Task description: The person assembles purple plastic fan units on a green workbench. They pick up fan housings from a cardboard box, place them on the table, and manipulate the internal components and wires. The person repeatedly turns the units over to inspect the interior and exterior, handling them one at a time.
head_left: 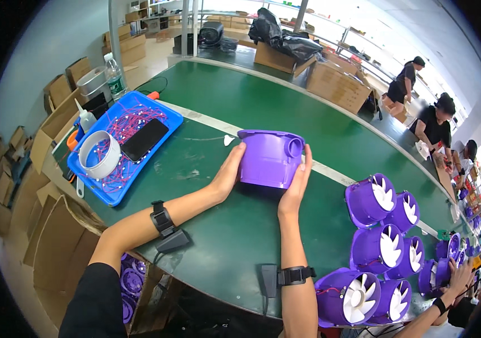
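Note:
Above the green table I hold a purple plastic housing with a wide rim on top and a round port on its right side. My left hand presses against its left side. Along the right side, below the port, lies my right hand, fingers pointing up. The inside of the housing is hidden from this view. A small white piece on a thin wire lies just left of the rim. Several purple housings with white fan blades stand in rows to the right of my right forearm.
At the left, a blue tray holds red wires, a black phone and a white ring. A water bottle stands behind it. An open carton is below left. A co-worker's hand is at the lower right.

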{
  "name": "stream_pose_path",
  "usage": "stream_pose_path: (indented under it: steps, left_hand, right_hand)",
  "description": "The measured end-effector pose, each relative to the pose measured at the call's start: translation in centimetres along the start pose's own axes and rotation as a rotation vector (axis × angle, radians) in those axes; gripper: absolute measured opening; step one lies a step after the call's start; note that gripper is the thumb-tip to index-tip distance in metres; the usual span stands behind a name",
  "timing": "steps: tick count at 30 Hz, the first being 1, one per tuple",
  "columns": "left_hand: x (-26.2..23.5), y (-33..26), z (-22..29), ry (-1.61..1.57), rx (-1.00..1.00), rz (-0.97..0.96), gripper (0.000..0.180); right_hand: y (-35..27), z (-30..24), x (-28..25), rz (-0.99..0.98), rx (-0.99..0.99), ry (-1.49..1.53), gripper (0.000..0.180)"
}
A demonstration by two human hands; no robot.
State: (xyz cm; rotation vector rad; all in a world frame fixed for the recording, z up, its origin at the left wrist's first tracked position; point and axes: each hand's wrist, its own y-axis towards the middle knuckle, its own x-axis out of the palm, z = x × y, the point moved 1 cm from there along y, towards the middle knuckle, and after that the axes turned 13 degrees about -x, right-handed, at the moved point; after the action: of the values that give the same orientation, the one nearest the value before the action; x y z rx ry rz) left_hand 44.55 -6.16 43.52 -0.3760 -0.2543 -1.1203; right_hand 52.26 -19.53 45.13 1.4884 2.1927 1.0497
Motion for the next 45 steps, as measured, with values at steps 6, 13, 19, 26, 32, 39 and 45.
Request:
stream_pose_path:
  steps: [6,13,19,26,32,39,45]
  left_hand:
    - [-0.5,0.4,-0.8,0.192,0.205,-0.024,0.066]
    - [0.4,-0.3,0.1,0.02,0.121,-0.223,0.067]
    - [-0.2,-0.2,0.3,0.034,0.058,-0.264,0.067]
    - [0.2,-0.2,0.3,0.062,0.039,-0.263,0.068]
    - [0.1,-0.7,0.6,-0.017,-0.066,-0.335,0.058]
    - [0.1,-1.0,1.1,-0.018,-0.109,-0.309,0.055]
    - [0.6,-1.1,1.1,0.001,-0.056,-0.337,0.054]
  right_hand:
    - [0.0,0.0,-0.1,-0.022,-0.18,-0.193,0.053]
    - [0.3,0.0,-0.4,-0.012,-0.269,-0.295,0.051]
    - [0.3,-0.1,-0.5,-0.019,-0.236,-0.265,0.052]
    - [0.4,-0.1,-0.9,-0.003,-0.266,-0.273,0.051]
    - [0.1,0.8,-2.4,0.248,0.063,0.049,0.041]
    - [0.2,1.8,-1.8,0.178,0.11,0.131,0.042]
    - [0.5,2.2,-2.6,0.242,0.246,0.182,0.042]
